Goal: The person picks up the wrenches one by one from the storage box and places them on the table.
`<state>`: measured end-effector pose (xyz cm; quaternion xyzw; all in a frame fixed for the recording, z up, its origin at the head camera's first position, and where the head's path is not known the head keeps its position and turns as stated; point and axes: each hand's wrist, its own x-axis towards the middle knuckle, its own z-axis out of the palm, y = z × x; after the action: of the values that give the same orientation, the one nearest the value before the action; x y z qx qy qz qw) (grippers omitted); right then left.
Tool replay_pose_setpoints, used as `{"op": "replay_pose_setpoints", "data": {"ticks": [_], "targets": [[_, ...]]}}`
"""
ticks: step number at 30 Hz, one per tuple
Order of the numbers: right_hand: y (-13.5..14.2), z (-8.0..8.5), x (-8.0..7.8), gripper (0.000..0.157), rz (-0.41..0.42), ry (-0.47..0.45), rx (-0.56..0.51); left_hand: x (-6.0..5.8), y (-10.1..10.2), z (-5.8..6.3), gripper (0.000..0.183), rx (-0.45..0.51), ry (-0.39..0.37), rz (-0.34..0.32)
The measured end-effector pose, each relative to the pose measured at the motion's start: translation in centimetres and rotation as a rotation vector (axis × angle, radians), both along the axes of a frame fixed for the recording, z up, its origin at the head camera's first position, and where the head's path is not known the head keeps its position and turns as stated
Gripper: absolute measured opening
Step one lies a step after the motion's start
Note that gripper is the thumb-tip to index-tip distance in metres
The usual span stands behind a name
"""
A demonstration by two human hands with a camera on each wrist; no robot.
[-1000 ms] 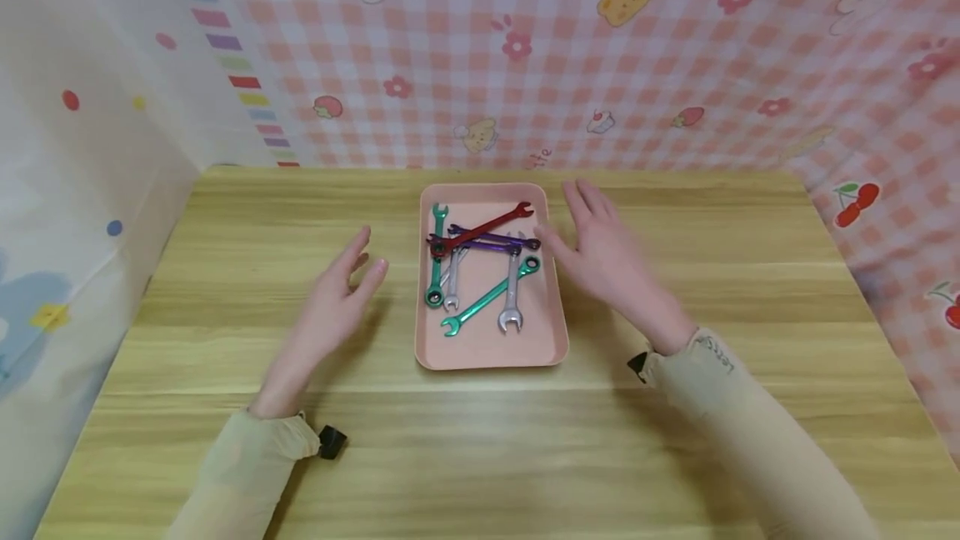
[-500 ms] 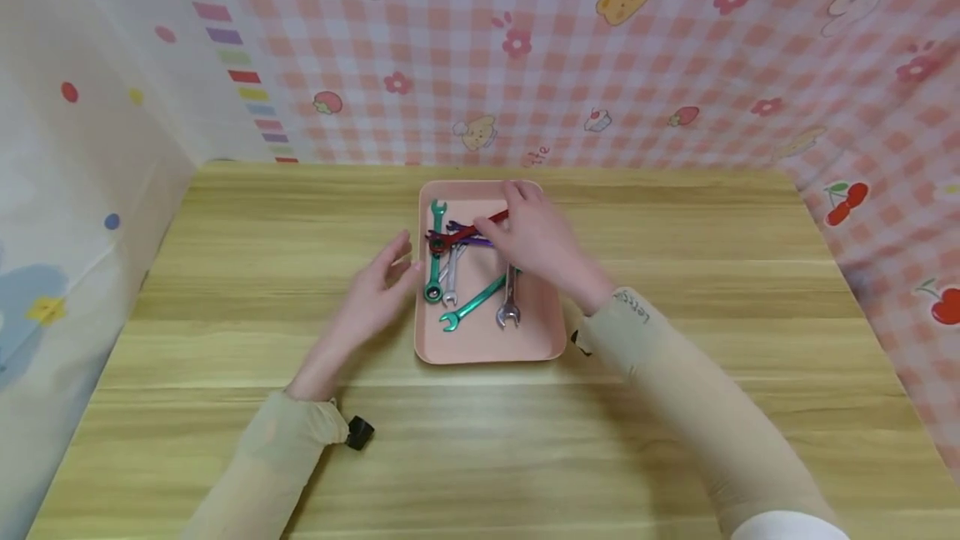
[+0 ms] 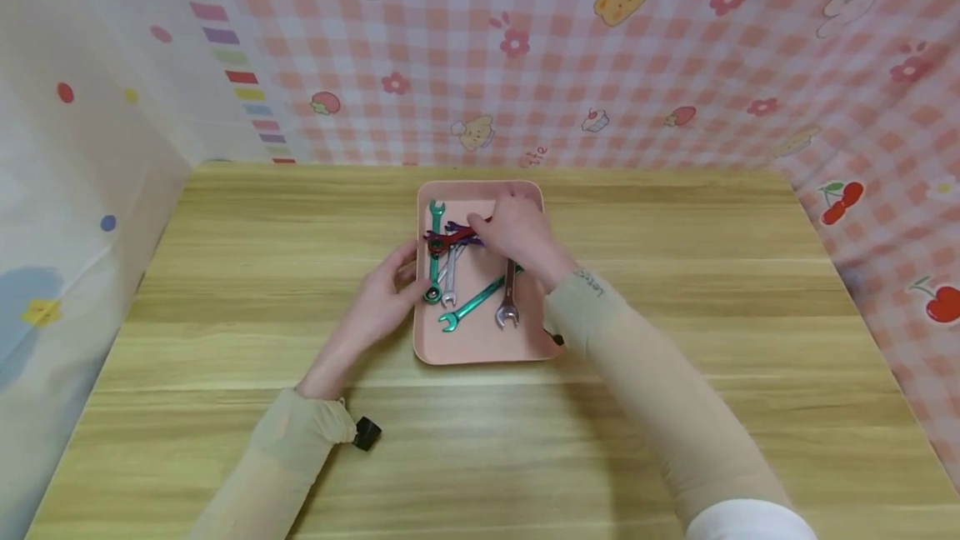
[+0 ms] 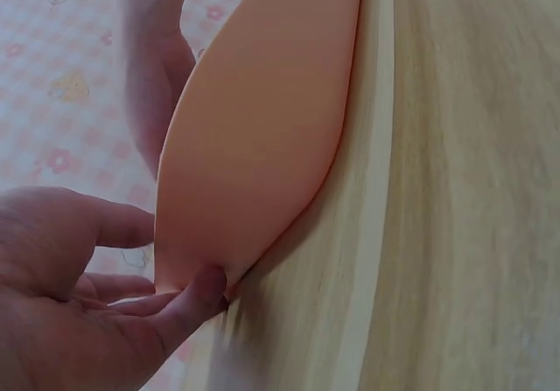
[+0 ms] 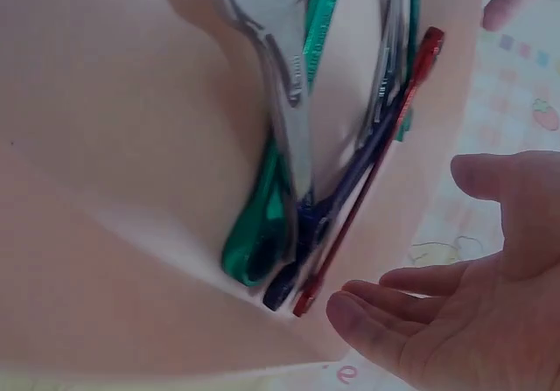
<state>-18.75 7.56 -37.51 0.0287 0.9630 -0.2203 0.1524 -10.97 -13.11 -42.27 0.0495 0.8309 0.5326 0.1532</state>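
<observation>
A pink tray (image 3: 480, 348) holds several combination wrenches. My left hand (image 3: 378, 298) grips its left wall, thumb over the rim and a finger against the outside in the left wrist view. My right hand (image 3: 517, 227) is above the tray's far right part, over the red wrench (image 3: 452, 239). In the right wrist view its fingers are loosely bent beside the red wrench's end, apart from it. Purple wrenches (image 5: 354, 168) lie beneath the red one. A green wrench (image 3: 476, 302) crosses a silver wrench (image 3: 507, 307); another green wrench (image 3: 437, 213) lies along the left side.
The tray stands on a wood-grain table (image 3: 675, 290). A pink checked cloth (image 3: 435, 40) with cartoon prints hangs behind the table's far edge, and a white dotted cloth (image 3: 82, 165) hangs at the left.
My right hand has moved left from beside the tray to above the wrenches, and its fingers have lowered. My left hand has moved right and taken hold of the tray's left wall.
</observation>
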Motion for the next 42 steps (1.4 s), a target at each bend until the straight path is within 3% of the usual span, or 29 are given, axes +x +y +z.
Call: {"op": "replay_pose_setpoints", "data": {"ticks": [2,7,9,16,23,29,33,38,42], "targets": [[0.1,-0.3,-0.1,0.076,-0.011,-0.027,0.006,0.0,0.0,0.0,0.068,-0.008,-0.004,-0.008],[-0.1,-0.8,-0.4,0.049,-0.051,-0.036,0.017,0.0,0.1,0.2,0.068,-0.05,-0.015,-0.019],[-0.4,-0.9,-0.4,0.046,-0.061,-0.033,0.008,0.0,0.1,0.3,0.069,-0.059,-0.018,-0.019],[-1.3,-1.2,0.0,0.044,-0.078,-0.014,-0.031,0.1,-0.1,0.2,0.069,-0.074,-0.034,-0.029],[-1.4,-1.8,-0.1,0.047,-0.078,0.057,0.06,0.1,0.0,0.2,0.07,-0.066,-0.044,-0.027],[-2.0,-2.6,-0.1,0.051,-0.092,0.109,0.049,0.2,-0.1,0.2,0.07,-0.072,-0.031,-0.03],[-2.3,-3.1,-0.2,0.051,-0.152,0.101,0.027,0.2,-0.1,0.1,0.07,-0.076,-0.033,-0.039],[-2.6,-3.2,-0.3,0.059,-0.292,0.089,-0.111,0.2,-0.1,0.2,0.07,-0.072,-0.042,-0.036],[-2.6,-3.2,-0.3,0.064,-0.357,0.094,-0.177,0.2,-0.2,0.2,0.07,-0.076,-0.043,-0.035]]}}
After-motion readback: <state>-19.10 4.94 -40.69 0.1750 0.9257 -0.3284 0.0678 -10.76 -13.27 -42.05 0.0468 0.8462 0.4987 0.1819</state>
